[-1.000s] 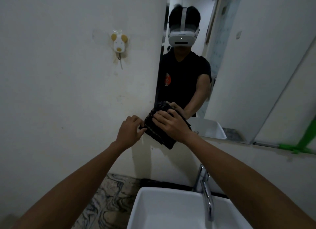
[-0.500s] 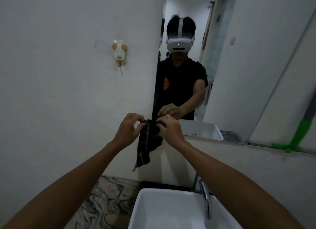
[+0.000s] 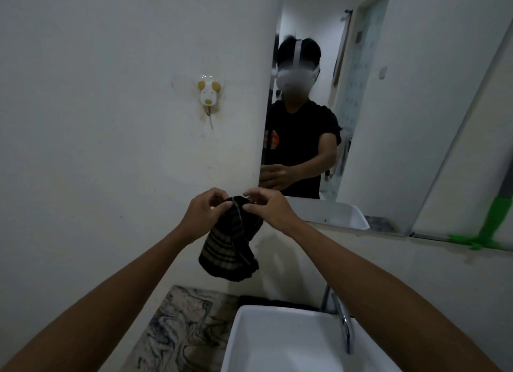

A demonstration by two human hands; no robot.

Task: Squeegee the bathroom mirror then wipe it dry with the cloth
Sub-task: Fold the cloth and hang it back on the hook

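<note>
While I watch from the head view, my left hand [image 3: 204, 217] and right hand [image 3: 270, 212] each pinch the top edge of the dark striped cloth [image 3: 231, 246], which hangs below them over the white sink [image 3: 280, 341]. The mirror [image 3: 374, 107] stands just beyond my right hand; the green squeegee [image 3: 491, 227] rests far right of it.

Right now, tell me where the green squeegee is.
In the head view, the squeegee is at the far right, on the ledge along the lower edge of the mirror, well clear of both hands and the cloth.
</note>
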